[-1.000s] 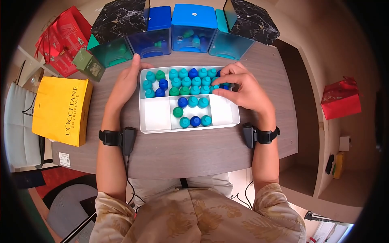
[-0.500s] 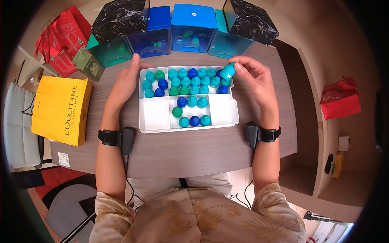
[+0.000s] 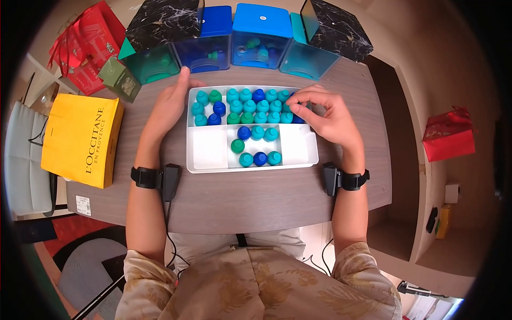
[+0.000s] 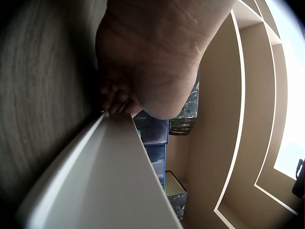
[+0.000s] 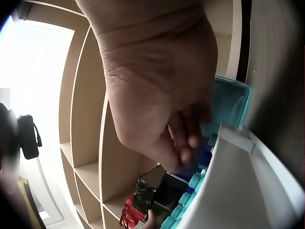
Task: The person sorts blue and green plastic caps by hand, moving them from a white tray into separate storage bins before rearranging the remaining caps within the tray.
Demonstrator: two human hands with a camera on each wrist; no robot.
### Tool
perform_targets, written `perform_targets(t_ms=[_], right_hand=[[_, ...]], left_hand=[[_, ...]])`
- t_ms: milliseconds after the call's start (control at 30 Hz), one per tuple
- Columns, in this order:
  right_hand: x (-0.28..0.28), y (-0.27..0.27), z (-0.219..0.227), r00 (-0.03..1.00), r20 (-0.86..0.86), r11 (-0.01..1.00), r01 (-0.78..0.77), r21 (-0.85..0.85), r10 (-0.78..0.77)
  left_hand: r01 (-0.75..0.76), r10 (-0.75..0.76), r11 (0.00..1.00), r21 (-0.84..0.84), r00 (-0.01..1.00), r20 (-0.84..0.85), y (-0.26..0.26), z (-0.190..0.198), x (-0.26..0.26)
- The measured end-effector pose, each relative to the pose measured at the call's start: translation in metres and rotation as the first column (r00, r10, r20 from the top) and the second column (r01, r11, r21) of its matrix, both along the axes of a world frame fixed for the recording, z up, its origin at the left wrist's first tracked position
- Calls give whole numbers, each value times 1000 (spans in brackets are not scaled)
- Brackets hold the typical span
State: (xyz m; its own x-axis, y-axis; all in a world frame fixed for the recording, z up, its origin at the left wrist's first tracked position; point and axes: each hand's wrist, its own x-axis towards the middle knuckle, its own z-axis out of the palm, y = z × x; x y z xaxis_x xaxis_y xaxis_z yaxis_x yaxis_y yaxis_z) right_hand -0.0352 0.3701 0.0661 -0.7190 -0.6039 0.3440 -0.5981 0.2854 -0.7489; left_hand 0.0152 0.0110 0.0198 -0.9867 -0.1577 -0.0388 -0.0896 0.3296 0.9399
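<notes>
Fingers of the right hand (image 3: 332,118) bend over pegs (image 3: 262,106) in the white tray (image 3: 209,148), mid-frame; any grip is hidden. The left hand (image 3: 168,109), fingers relaxed, steadies its left edge. A light, upright pinch should spare neighbouring pegs.

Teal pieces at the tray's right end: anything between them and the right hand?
Nothing visible does: the right hand has its fingertips by the teal pieces in the long upper compartment of the white tray. Its fingers hide what lies beneath them.
</notes>
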Motion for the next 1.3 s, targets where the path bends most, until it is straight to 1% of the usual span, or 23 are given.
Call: perform_targets(t_ms=[67, 167, 267, 367, 567, 667, 767, 800, 900, 1000, 1100, 1300], right_hand=[[-1, -4, -2, 993, -119, 999, 26, 22, -24], [5, -12, 1, 976, -218, 992, 34, 117, -8], [8, -14, 3, 976, -216, 975, 22, 219, 27], [10, -14, 5, 973, -225, 970, 10, 242, 46], [10, -14, -1, 970, -239, 972, 12, 234, 46], [6, -12, 1, 966, -258, 989, 26, 145, 12], [4, -10, 12, 929, -347, 992, 128, -20, -127], [5, -11, 18, 924, -346, 986, 154, -57, -164], [5, -9, 19, 925, -339, 985, 160, -59, -170], [6, -13, 12, 951, -298, 997, 83, -6, -81], [8, -13, 8, 963, -269, 995, 36, 93, -10], [12, -18, 8, 963, -267, 993, 15, 118, 17]], left_hand=[[-1, 0, 1000, 9, 1000, 8, 0, 0, 0], [14, -15, 1000, 23, 1000, 23, -1, -1, 0], [31, -32, 999, 19, 999, 32, -4, -2, -1], [29, -30, 999, 14, 999, 26, -2, -2, -1], [24, -24, 1000, 1, 999, 23, -3, -4, -2], [26, -27, 1000, 6, 999, 31, -2, -1, 0], [27, -27, 1000, 1, 999, 29, -2, -2, -2], [25, -24, 1000, -5, 999, 27, -4, -2, -2], [26, -27, 999, 25, 999, 33, -2, 0, 0], [38, -38, 999, 29, 999, 12, -3, -2, -2], [29, -30, 999, 22, 999, 20, -3, -1, 0], [37, -37, 999, 20, 999, 16, -2, -1, -1]])
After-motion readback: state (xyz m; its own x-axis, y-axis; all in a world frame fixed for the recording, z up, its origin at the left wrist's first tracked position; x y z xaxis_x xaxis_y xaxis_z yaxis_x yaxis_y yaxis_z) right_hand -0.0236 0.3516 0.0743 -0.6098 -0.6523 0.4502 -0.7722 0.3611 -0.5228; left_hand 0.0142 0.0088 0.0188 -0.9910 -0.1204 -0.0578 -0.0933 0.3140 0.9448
